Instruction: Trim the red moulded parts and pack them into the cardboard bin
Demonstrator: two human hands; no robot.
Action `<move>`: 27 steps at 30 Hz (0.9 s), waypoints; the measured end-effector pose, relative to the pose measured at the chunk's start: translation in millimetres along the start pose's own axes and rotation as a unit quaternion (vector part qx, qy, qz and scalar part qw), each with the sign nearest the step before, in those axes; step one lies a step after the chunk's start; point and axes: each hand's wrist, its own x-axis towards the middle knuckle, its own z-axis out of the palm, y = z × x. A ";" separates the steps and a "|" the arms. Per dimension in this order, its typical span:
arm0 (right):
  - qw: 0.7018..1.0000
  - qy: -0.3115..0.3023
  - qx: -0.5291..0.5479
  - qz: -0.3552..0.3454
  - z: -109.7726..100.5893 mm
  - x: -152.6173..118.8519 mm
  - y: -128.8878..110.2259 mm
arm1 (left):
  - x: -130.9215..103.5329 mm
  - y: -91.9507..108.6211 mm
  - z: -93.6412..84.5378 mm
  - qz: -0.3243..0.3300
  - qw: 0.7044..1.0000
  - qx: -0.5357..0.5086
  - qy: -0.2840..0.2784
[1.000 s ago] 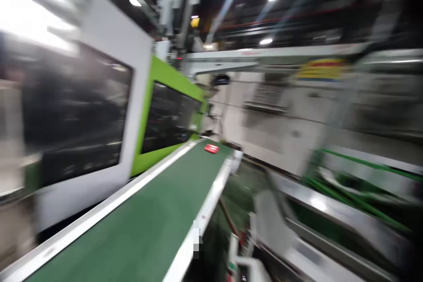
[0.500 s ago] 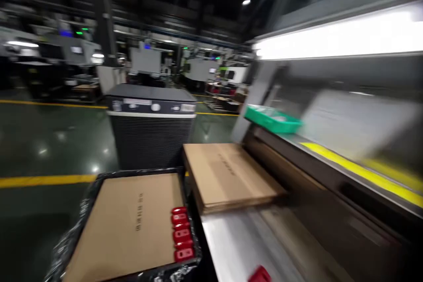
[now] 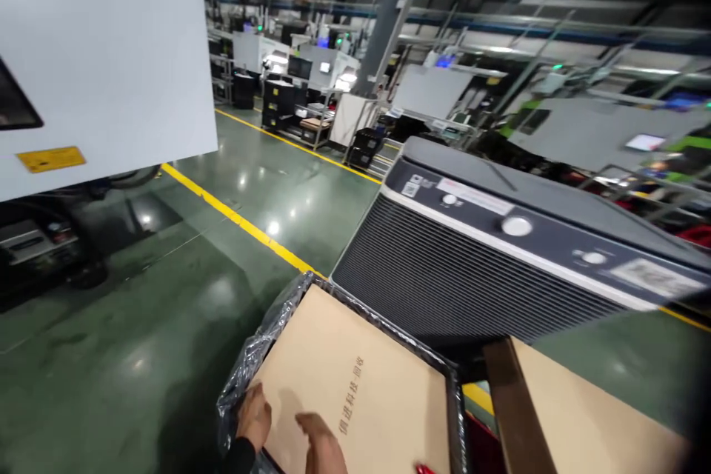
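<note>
Left hand down at six o'clock, lying on the near left edge of a cardboard sheet; impossible to tell whether curled round that edge or only resting there. Right hand just beside it toward four o'clock, spread flat on the same sheet, gripping nothing, the two hands close but not touching. Sheet lying flat in the top of a box lined with crinkled plastic wrap, printed lettering running up its middle. A sliver of a small red part at the bottom edge, toward four o'clock from the right hand. To handle the sheet well: keep both palms flat and spread wider apart, press evenly so no corner lifts, keep the wrap from bunching under the left edge, and keep clear of the red part. Further out at three o'clock, a second cardboard stack, its brown side tilted toward the box. At one o'clock, close behind the box, a grey cabinet with ribbed front and dials. At ten o'clock, green floor with a yellow line, and above it a white machine panel.
</note>
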 end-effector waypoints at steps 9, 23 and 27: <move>0.922 -0.236 -0.094 -0.291 29.7 200.3 36.1 | 38.4 0.9 24.6 0.000 0.998 0.025 0.056; 0.861 -0.299 -0.184 -0.368 48.8 218.8 61.8 | 15.2 22.1 10.2 -0.087 0.986 0.016 0.138; 0.876 -0.295 -0.165 -0.343 50.2 214.9 67.9 | 27.4 12.6 -23.6 -0.087 0.985 0.022 0.145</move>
